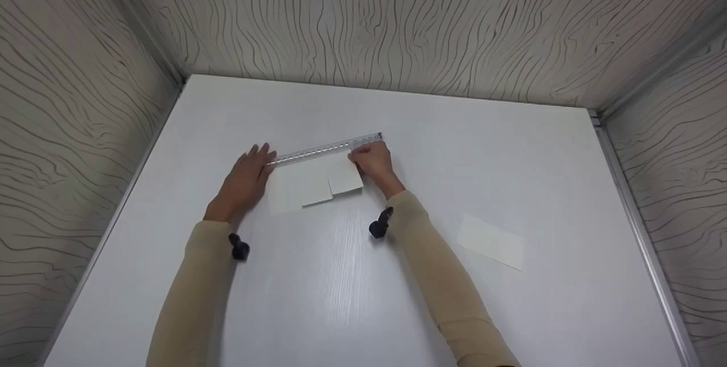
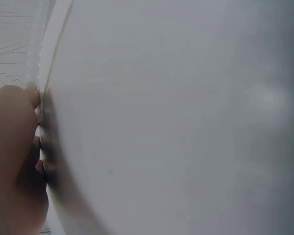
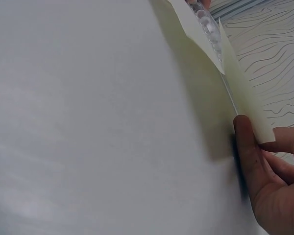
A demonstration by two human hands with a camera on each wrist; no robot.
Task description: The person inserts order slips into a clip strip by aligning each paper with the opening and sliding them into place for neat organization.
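clear ruler point(image 1: 318, 151) by cream paper point(image 1: 298, 186), l. hand point(image 1: 246, 178) flat on ruler end, r. hand point(image 1: 373, 161) pinching paper.

The left arm point(image 1: 190, 293) stretches forward and leans a bit to the right; the left hand point(image 1: 244, 182) lies palm down, its fingers a little apart; the right arm point(image 1: 443, 270) stretches forward too and slants in to the left; the right hand point(image 1: 375, 162) makes a pinch with its thumb point(image 3: 247, 142) and bent fingers; the hands are apart.
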